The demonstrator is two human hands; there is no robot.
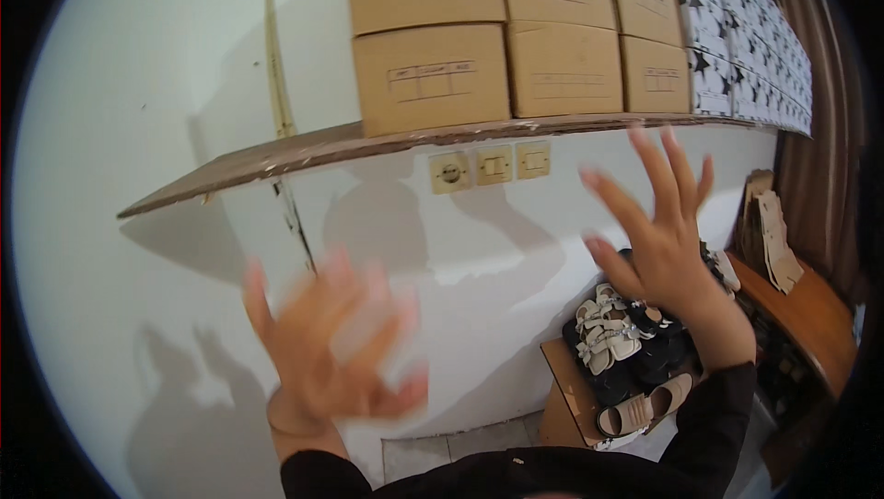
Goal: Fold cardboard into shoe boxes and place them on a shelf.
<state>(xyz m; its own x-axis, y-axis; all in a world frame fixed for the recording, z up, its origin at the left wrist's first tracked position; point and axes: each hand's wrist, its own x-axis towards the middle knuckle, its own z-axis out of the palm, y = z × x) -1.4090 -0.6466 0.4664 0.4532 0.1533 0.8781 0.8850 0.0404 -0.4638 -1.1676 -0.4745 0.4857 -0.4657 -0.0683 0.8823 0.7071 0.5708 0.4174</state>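
Both of my hands are raised in front of the white wall, below a wooden shelf (pixel 304 151). My left hand (pixel 327 342) is smeared by motion, but its fingers show apart and nothing is in them. My right hand (pixel 665 246) holds nothing, its fingers spread wide and pointing up toward the shelf edge. Brown cardboard boxes (pixel 433 80) are stacked on the shelf above. Beyond them stand white boxes with black stars (pixel 711 80). Neither hand touches a box.
A socket (pixel 451 172) and two switches (pixel 494 166) sit under the shelf. At lower right, pale sandals (pixel 608 333) and beige slides (pixel 645 407) lie on a small wooden table (pixel 559 398). Farther right are a wooden counter (pixel 810 315), brown paper pieces (pixel 778 241) and a brown curtain (pixel 820 66).
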